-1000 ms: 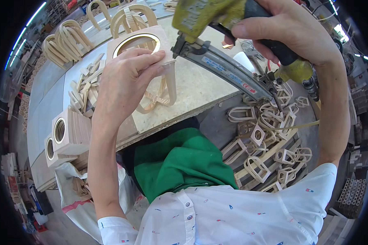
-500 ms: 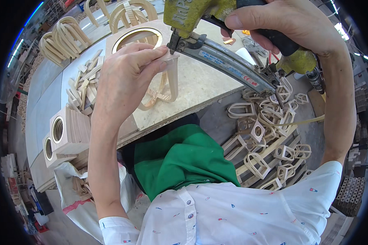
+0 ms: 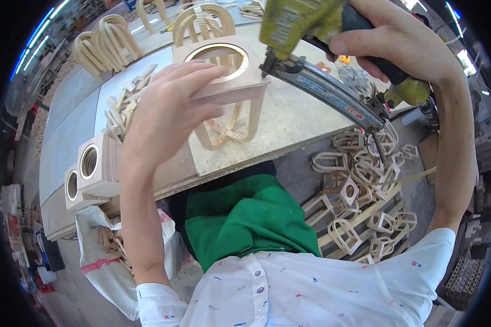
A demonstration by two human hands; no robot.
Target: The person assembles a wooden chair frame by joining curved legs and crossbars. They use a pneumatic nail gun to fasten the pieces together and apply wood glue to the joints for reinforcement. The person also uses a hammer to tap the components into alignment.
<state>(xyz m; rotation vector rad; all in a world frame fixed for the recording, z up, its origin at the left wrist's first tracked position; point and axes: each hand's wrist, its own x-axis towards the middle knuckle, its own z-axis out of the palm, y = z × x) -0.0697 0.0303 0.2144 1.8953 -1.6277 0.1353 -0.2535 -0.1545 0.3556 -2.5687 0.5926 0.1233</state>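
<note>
My right hand (image 3: 395, 46) grips the black handle of a yellow-green nail gun (image 3: 286, 27), which has a long metal magazine. The gun's nose is at the right corner of a square wooden plate (image 3: 229, 90) with a large round hole. Below the plate, bent wooden strips (image 3: 223, 131) form legs that cross near the bottom, and the piece stands on the worktable (image 3: 289, 109). At the plate's left side is my left hand (image 3: 172, 103), slightly blurred, its fingers stretched out and thumb apart. It partly hides the plate's left side.
Loose wood offcuts (image 3: 123, 109) lie left of the piece. Stacked square plates with round holes (image 3: 98, 166) sit at the table's left edge, above a white sack (image 3: 98, 261) of scraps. Bent wooden loops (image 3: 112, 43) stand behind. Finished small frames (image 3: 343, 234) are piled on the right.
My left hand has loosened from the plate's corner, its fingers now spread. The nail gun has shifted right to another corner, and more of the wooden piece shows.
</note>
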